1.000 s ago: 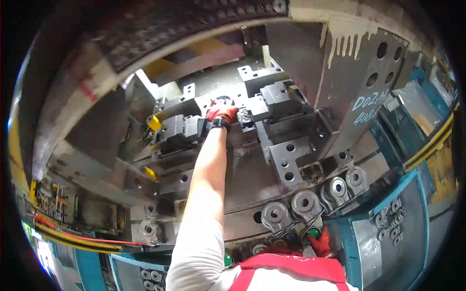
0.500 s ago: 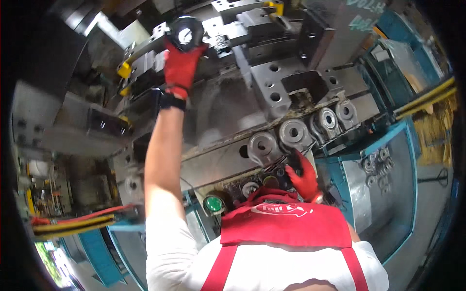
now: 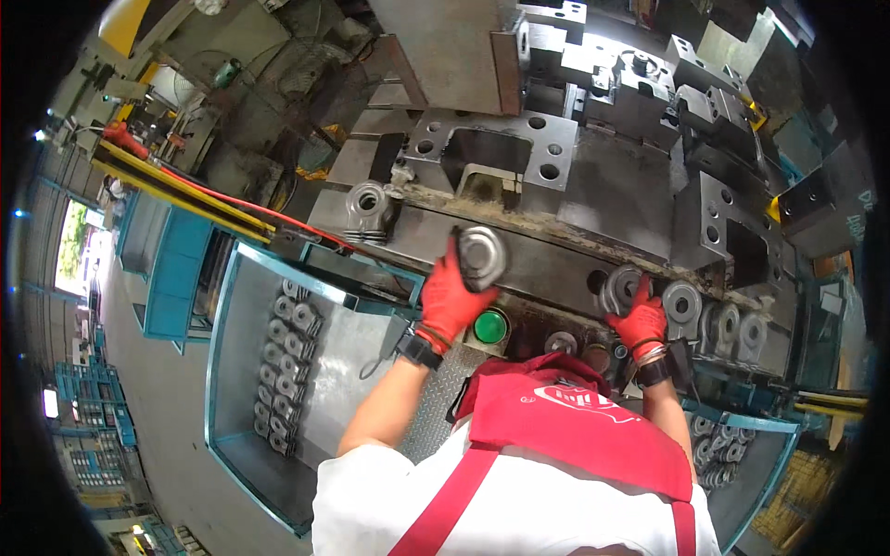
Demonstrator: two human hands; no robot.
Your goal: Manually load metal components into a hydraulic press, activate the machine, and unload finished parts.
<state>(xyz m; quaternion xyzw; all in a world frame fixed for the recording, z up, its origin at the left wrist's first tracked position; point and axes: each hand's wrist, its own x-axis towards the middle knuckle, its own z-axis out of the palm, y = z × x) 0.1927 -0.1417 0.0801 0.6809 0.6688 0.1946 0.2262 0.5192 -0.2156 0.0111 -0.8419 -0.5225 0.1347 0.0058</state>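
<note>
My left hand [image 3: 452, 301], in a red glove, grips a metal forging [image 3: 481, 258] with a round eye, blurred by motion. It is held above the front ledge [image 3: 547, 269] of the press bed. Further right, the gloved fingers of my right hand [image 3: 641, 324] are closed on the edge of another eyed forging [image 3: 619, 291] at the ledge. Beside that hand, several similar forgings [image 3: 683, 309] stand in a row to the right. A small stack of forgings [image 3: 368, 213] sits on the ledge to the left of my left hand.
Die blocks [image 3: 549, 153] with bolt holes rise behind the ledge. A green push button [image 3: 490, 326] is below my left hand. At the left stands a blue-rimmed metal bin [image 3: 215, 408] with stacked forgings; another bin [image 3: 788, 427] is at the right. A yellow rail [image 3: 185, 196] extends on the left.
The view has swung left. My left hand has drawn back from the far tooling to the front ledge, holding a forging. My right hand now grips the left end of the row.
</note>
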